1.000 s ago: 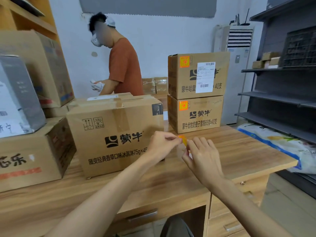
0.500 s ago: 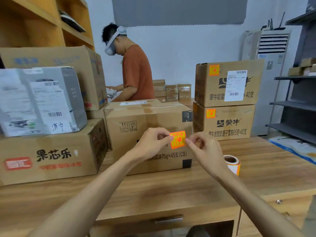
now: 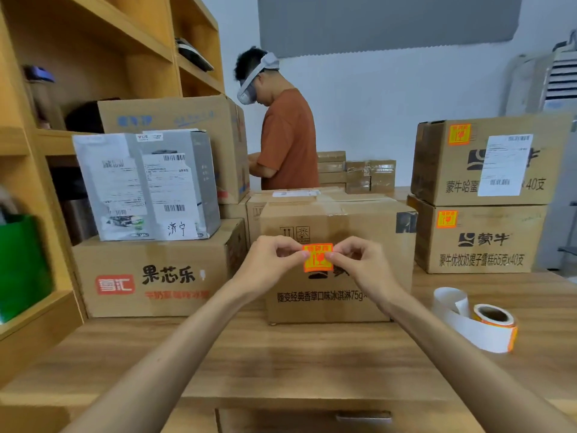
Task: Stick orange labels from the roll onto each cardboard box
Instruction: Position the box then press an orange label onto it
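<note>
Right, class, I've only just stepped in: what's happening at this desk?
A person is labelling cardboard boxes. Both hands, left hand and right hand, pinch one orange label by its edges, held in front of the middle box, not yet pressed on. The two stacked boxes on the right, upper box and lower box, already carry orange labels. The label roll lies on the desk to the right. Another person in an orange shirt works behind.

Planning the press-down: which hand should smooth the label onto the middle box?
Right, probably: both hands pinch the orange label against the middle box, but the right hand sits fully over its face.
</note>
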